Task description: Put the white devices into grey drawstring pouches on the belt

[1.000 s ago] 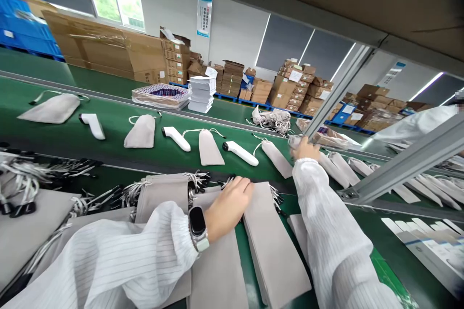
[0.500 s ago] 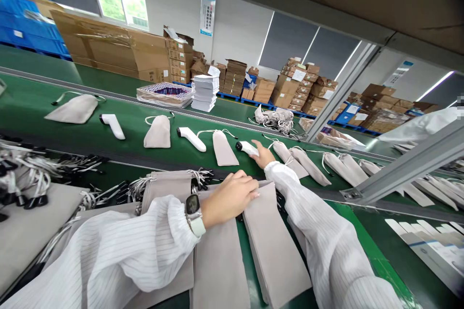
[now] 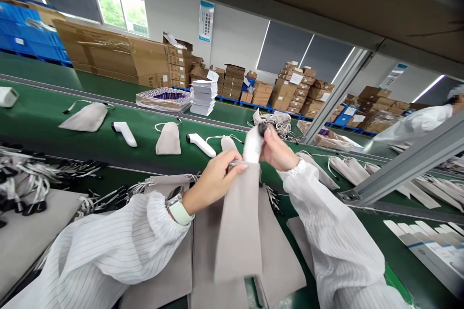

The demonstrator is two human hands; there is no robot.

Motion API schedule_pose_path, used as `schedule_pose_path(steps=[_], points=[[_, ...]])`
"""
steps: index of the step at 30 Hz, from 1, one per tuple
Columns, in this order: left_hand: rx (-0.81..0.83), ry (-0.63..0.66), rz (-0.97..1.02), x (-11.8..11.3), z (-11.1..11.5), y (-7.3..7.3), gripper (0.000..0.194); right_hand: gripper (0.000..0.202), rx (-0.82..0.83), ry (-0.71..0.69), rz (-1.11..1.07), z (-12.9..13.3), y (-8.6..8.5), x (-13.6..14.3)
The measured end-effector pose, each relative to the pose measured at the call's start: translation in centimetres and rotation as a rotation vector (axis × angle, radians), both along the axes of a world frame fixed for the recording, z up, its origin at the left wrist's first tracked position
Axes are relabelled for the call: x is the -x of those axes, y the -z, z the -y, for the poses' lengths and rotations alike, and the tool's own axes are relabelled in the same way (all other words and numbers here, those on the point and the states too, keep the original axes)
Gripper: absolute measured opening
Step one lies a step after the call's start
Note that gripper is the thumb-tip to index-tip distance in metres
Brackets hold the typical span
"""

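Note:
Pinched at its top edge, a grey cloth pouch [image 3: 241, 222] hangs from my left hand [image 3: 213, 176]. My right hand [image 3: 277, 149] grips the black head of a white handheld device [image 3: 252, 145], whose handle points down at the pouch's mouth. The handle's lower end is hidden by the pouch, so I cannot tell how deep it sits. Below my hands lie stacks of similar pouches [image 3: 279, 251]. On the green belt beyond, another white device [image 3: 201, 145] lies near a drawstring pouch [image 3: 168, 139].
Bundled cords with black ends [image 3: 29, 178] lie at the left. A metal post [image 3: 398, 164] slants across the right side, near filled pouches [image 3: 348, 171] and white boxes [image 3: 427, 246]. A stack of white paper [image 3: 203, 96] stands behind the belt. A co-worker's sleeve [image 3: 416, 123] shows far right.
My right hand has lifted the white device off the belt and brought it left to my left hand. The left hand has raised one pouch from the stack. Belt items have shifted right.

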State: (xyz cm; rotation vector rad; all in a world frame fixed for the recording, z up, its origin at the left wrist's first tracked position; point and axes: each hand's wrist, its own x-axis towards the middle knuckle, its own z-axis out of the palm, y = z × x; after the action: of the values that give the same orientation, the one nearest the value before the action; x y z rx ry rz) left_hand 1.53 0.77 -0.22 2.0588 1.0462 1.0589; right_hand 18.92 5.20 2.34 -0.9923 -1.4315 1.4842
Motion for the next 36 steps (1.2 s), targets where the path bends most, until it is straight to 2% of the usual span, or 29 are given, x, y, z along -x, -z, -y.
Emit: schedule_pose_path(steps=[4,7,13,15,16,18,20,22,23,24,25,26,28,29,30,31,32,33,34,36], points=[[-0.057,-0.097,0.031,0.3,-0.5,0.1,0.017,0.058,-0.021,-0.184,0.313,0.7,1.2,1.7],[0.002,-0.100,0.048,0.3,-0.7,0.1,0.019,0.065,-0.044,-0.158,0.398,1.3,1.5,2.6],[0.018,-0.151,0.064,0.8,-1.1,-0.8,0.023,0.072,0.063,-0.179,0.397,2.8,2.3,4.0],[0.017,-0.156,0.026,1.4,-1.3,-1.3,0.025,0.069,-0.035,-0.161,0.458,3.0,2.7,4.4],[0.012,-0.148,-0.027,1.8,-1.3,-1.7,0.025,0.065,-0.147,-0.137,0.499,2.9,2.9,4.3],[0.044,-0.088,-0.224,2.7,-1.1,-2.5,0.025,0.055,-0.457,0.021,0.608,1.8,3.4,3.3],[0.175,-0.007,-0.448,3.4,-0.6,-3.6,0.027,0.049,-0.701,0.291,0.759,-0.1,4.0,1.0],[0.323,0.074,-0.550,3.8,0.3,-4.9,0.032,0.049,-0.763,0.565,0.841,-2.2,4.3,-1.7],[0.371,0.116,-0.529,3.9,0.8,-5.5,0.036,0.049,-0.739,0.641,0.816,-2.9,4.3,-2.7],[0.402,0.142,-0.460,3.9,1.3,-6.1,0.039,0.050,-0.672,0.649,0.744,-3.3,4.2,-3.3],[0.413,0.154,-0.349,3.9,1.7,-6.6,0.040,0.052,-0.574,0.565,0.634,-3.3,3.9,-3.4],[0.401,0.136,-0.197,3.9,2.1,-7.1,0.040,0.054,-0.463,0.395,0.502,-2.9,3.6,-2.9],[0.302,0.046,0.110,3.9,2.5,-7.5,0.036,0.059,-0.270,-0.090,0.248,-0.9,2.9,-0.4],[0.229,0.000,0.217,3.9,2.6,-7.6,0.033,0.065,-0.228,-0.320,0.150,0.4,2.5,1.2],[0.149,-0.032,0.271,3.9,2.7,-7.6,0.031,0.075,-0.238,-0.465,0.108,1.5,2.2,2.8],[0.074,-0.043,0.274,3.8,2.9,-7.6,0.029,0.072,-0.272,-0.496,0.090,2.5,1.9,4.2],[0.012,-0.041,0.240,3.7,3.0,-7.5,0.028,0.061,-0.320,-0.455,0.089,3.2,1.6,5.1],[-0.038,-0.031,0.181,3.5,3.2,-7.3,0.027,0.050,-0.381,-0.349,0.109,3.5,1.3,5.4],[-0.079,-0.017,0.112,3.2,3.4,-7.0,0.027,0.040,-0.457,-0.162,0.140,3.4,1.0,5.1],[-0.141,0.032,-0.029,2.4,3.6,-6.1,0.027,0.035,-0.639,0.311,0.280,2.3,0.2,2.9]])
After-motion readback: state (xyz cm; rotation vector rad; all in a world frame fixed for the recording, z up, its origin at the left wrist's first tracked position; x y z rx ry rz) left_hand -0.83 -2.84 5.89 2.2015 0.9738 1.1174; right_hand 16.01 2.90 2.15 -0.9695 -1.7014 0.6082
